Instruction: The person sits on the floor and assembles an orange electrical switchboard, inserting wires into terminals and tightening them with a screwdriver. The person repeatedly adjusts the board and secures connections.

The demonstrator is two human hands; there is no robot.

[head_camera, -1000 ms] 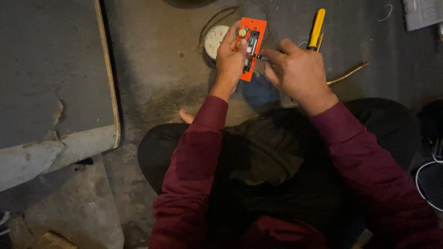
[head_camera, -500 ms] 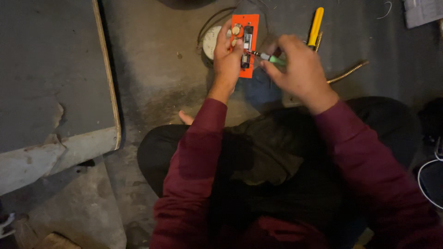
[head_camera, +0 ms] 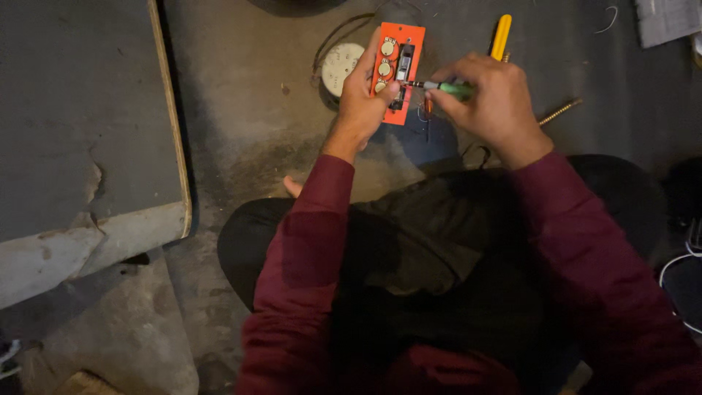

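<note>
My left hand (head_camera: 362, 99) grips an orange rectangular panel (head_camera: 397, 71) that carries round pale fittings and a dark switch in its middle. My right hand (head_camera: 488, 99) is closed around a small green-handled screwdriver (head_camera: 447, 89). Its metal tip points left and touches the panel's right side near the switch. Thin wires hang below the panel. Both hands are held above the concrete floor, in front of my crossed legs.
A yellow-handled tool (head_camera: 501, 36) lies on the floor beyond my right hand. A round white dial-like part (head_camera: 339, 64) with a cable sits behind the panel. A long threaded screw (head_camera: 559, 112) lies to the right. A grey board (head_camera: 80, 117) fills the left side.
The orange panel has turned more upright in my left hand. My right hand has brought the green screwdriver's tip against the panel's side.
</note>
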